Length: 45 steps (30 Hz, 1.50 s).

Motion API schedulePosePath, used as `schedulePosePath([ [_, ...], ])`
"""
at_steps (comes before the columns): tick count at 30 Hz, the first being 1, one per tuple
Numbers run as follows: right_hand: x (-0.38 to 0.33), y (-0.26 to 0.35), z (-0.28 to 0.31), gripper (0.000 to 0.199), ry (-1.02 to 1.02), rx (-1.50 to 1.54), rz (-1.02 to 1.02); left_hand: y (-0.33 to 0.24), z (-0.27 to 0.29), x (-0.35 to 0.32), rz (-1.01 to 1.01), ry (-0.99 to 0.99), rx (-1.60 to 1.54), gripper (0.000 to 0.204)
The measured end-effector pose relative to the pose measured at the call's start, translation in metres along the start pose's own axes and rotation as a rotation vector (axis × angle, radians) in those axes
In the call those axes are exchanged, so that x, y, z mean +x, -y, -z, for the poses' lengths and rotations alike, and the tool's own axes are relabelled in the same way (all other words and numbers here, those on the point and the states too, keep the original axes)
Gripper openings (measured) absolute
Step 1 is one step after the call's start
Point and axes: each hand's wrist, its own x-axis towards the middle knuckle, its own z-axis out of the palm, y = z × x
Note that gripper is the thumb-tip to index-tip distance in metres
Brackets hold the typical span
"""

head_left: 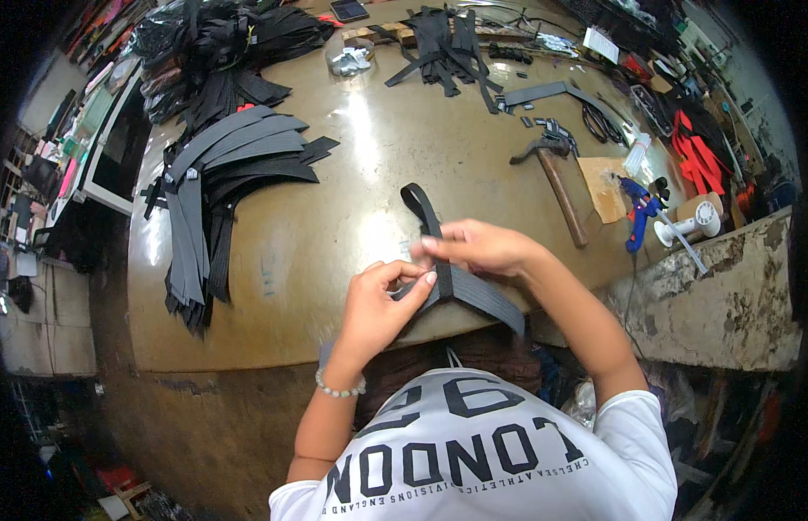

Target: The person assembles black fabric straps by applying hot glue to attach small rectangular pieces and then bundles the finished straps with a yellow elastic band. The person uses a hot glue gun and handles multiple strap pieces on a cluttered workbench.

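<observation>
The brown, shiny-topped table (334,174) has its near edge just in front of the person's body; a stretch of its surface between the left-hand stack and the hammer gives room to move. The layered stack of grey and black webbing strips (187,234) lies near the left edge. The curved grey webbing strap (486,304) is under the hands, its right end reaching the near edge. The wooden-handled hammer (562,195) lies well to their right, the blue glue gun (640,208) beside the right edge. The left hand (373,304) is partly curled, thumb and forefinger pinching the strap; the right hand (486,247), half-closed and fingertip-blurred, is at the narrow black webbing loop (428,211); its grip cannot be told.
</observation>
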Motion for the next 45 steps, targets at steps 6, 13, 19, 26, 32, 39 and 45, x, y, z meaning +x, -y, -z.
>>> schedulePosePath([
  [6, -0.005, -0.005, -0.014, 0.031, -0.461, -0.911, 0.847, 0.015, -0.023, 0.010, -0.214, -0.335, 0.526, 0.017],
  [13, 0.016, -0.028, -0.028, 0.043, -0.589, -0.903, 0.688, 0.025, -0.028, 0.017, -0.183, -0.327, 0.445, 0.016],
  [19, 0.008, -0.057, -0.031, 0.020, -0.660, -1.253, 0.772, 0.025, -0.031, 0.016, -0.185, -0.365, 0.458, 0.016],
  [26, -0.022, -0.062, -0.043, 0.026, -0.521, -1.442, 0.705, 0.022, -0.032, 0.012, -0.223, -0.274, 0.660, 0.023],
  [32, -0.111, -0.065, -0.038, 0.016, -0.206, -1.043, 0.491, 0.016, -0.027, 0.011, -0.235, -0.221, 0.708, 0.022],
  [39, -0.186, -0.087, 0.165, 0.036, -2.227, -0.879, 0.659, 0.000, -0.028, 0.011, -0.283, -0.180, 0.714, 0.025],
  [45, -0.178, -0.023, 0.153, 0.044, -1.677, -0.821, 0.073, 0.008, -0.021, -0.004, -0.194, -0.181, 0.649, 0.022],
])
